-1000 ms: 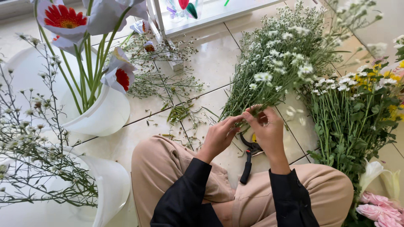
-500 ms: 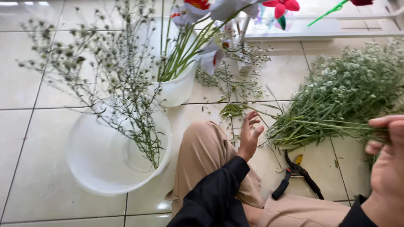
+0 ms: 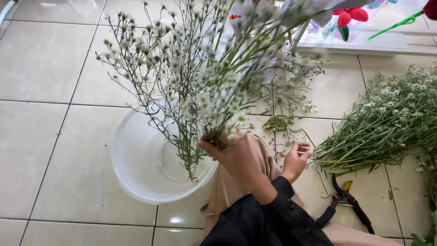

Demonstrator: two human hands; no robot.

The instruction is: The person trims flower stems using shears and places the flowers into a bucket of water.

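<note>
My right hand (image 3: 230,155) is shut on the lower stems of a bunch of small white flowers (image 3: 195,91). It holds them upright over a white plastic bucket (image 3: 132,182), and the stem ends reach down inside it. My left hand (image 3: 297,158) rests open on my beige-trousered knee, holding nothing. Its fingers point toward a pile of green-stemmed white flowers (image 3: 382,132) lying on the tiled floor to the right.
Black-handled pruning shears (image 3: 346,200) lie on the floor by my right leg. Cut stem bits (image 3: 277,123) are scattered on the tiles beyond my knee. A red flower (image 3: 348,16) and a white shelf edge (image 3: 364,45) are at the back right.
My right hand has crossed from the flower pile at the right to the bucket, carrying a bunch. My left hand stays on my knee. The view has shifted slightly.
</note>
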